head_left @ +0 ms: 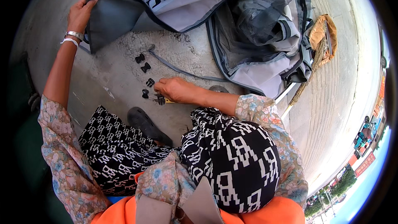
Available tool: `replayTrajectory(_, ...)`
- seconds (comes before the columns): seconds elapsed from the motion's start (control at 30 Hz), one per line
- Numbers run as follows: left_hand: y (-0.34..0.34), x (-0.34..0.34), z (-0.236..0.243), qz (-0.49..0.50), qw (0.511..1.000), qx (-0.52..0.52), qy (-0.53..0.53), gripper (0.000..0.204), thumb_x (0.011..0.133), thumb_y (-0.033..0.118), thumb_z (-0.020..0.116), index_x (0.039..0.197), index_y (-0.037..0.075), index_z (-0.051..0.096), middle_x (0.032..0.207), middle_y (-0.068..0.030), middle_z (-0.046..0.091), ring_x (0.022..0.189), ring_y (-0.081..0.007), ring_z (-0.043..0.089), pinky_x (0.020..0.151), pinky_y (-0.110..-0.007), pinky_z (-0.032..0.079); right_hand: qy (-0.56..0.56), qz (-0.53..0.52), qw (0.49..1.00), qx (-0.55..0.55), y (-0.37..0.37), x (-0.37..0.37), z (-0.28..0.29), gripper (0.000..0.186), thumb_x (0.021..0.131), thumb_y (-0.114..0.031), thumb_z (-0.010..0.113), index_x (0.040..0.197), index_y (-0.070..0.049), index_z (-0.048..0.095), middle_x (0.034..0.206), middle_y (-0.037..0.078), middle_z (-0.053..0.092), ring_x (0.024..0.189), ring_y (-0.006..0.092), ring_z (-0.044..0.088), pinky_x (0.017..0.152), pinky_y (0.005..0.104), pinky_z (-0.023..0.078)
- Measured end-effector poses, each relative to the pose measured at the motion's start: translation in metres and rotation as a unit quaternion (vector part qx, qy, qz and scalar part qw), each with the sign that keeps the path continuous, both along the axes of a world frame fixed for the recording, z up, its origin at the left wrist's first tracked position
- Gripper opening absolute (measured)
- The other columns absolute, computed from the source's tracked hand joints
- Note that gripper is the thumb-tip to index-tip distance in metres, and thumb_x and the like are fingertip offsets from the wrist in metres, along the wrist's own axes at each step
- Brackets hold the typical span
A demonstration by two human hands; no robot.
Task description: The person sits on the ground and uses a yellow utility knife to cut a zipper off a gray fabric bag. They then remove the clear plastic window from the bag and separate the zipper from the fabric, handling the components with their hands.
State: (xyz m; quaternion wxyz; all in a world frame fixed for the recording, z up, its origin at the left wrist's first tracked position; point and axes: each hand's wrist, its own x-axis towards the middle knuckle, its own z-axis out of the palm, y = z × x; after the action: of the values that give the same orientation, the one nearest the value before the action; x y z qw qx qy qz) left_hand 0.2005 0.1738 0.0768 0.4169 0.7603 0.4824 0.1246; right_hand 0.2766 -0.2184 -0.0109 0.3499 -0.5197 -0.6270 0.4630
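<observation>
Our right hand (177, 90), approx. mid-frame, has fingertips by a black plastic buckle (160, 98); can't tell if they're closed on it, so best pinch the body w/ prongs free. Our left hand (81, 14), upper left of frame, is clamped on the black-edged dark-grey fabric panel (114, 12); we'd hold it steady, clear of the loose black plastic clips (145, 67) left of centre.

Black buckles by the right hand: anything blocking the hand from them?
Nothing visible. One buckle lies just bodyward of the right hand's fingertips, another just left of them. The grey strap runs past the hand's far side, outside both gaps. Contact: can't tell.
</observation>
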Motion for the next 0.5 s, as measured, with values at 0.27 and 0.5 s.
replayTrajectory(0.27, 0.017, 0.004, 0.003, -0.061, 0.975, 0.182, 0.112, 0.038, 0.085, 0.034, 0.065, 0.117, 0.014, 0.067, 0.097, -0.0029, 0.071, 0.087, -0.0163, 0.066, 0.080, -0.030, 0.049, -0.030, -0.238, 0.971, -0.005, -0.026, 0.036, 0.013, 0.028, 0.085, -0.008, 0.067, 0.111, -0.004, 0.058, 0.098, 0.015, 0.057, 0.087, 0.0360, 0.060, 0.076, 0.0426, 0.050)
replayTrajectory(0.5, -0.051, 0.040, 0.056, -0.111, 0.945, 0.279, 0.127, 0.046, 0.081, 0.011, 0.055, 0.126, 0.016, 0.061, 0.111, -0.0069, 0.070, 0.096, -0.0218, 0.068, 0.087, -0.033, 0.050, -0.223, -0.408, 0.884, -0.052, -0.082, 0.131, 0.003, 0.027, 0.083, -0.007, 0.066, 0.110, -0.004, 0.062, 0.100, 0.018, 0.059, 0.097, 0.0370, 0.058, 0.083, 0.0441, 0.049)
